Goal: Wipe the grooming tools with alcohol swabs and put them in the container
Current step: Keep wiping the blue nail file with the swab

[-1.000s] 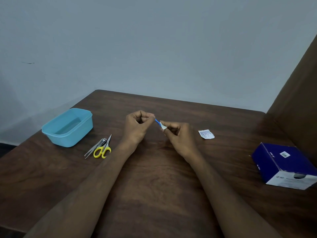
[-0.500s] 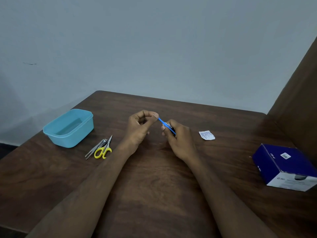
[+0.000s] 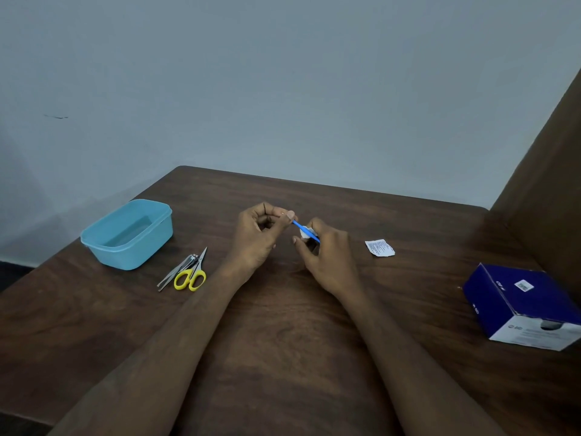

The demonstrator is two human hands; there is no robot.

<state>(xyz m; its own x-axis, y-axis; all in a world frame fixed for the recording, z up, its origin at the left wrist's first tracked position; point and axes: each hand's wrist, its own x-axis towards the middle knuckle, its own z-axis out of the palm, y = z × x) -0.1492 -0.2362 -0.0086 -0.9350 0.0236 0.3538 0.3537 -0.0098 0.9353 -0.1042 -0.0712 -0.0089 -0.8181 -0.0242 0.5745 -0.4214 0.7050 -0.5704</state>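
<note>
Above table (image 3: 283,357), both hands raised, left hand (image 3: 257,237) pinching blue tool (image 3: 297,224)

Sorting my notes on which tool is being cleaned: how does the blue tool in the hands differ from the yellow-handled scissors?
The blue tool is held off the table, gripped by the left hand and the right hand, with a white swab around it; the yellow-handled scissors lie untouched on the table beside the container. The blue tool is a thin stick; the scissors have looped handles. Neither is in the container yet.
</note>
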